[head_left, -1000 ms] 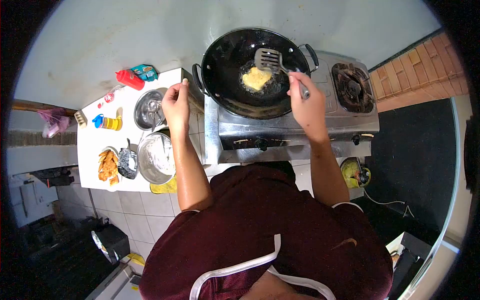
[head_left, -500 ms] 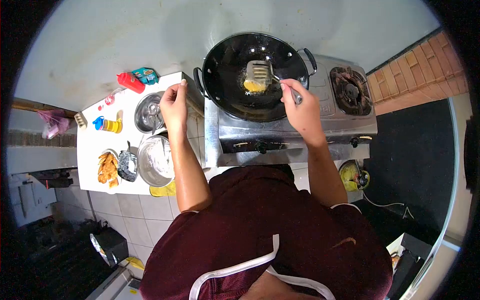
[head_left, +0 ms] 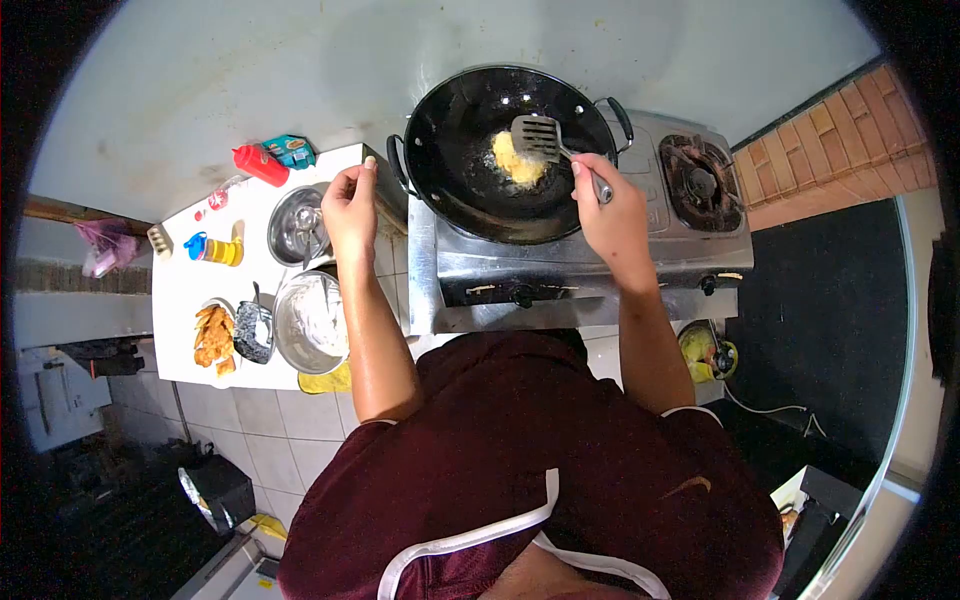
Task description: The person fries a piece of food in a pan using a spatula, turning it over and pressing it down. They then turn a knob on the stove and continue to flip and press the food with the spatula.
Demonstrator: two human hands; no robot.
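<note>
The wok [head_left: 458, 165] sits on the gas stove's [head_left: 560, 262] left side, food [head_left: 518, 165] inside; leftward, the counter [head_left: 177, 320] bears bowls [head_left: 287, 328].

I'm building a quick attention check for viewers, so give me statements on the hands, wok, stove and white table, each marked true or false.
1. The right hand holds a slotted spatula. True.
2. The left hand holds the red bottle. False: no object shows in the left hand; the red bottle is on the white table.
3. Yellow food lies in the wok. True.
4. On the stove, a pot covers the right burner. False: the right burner is uncovered.
</note>
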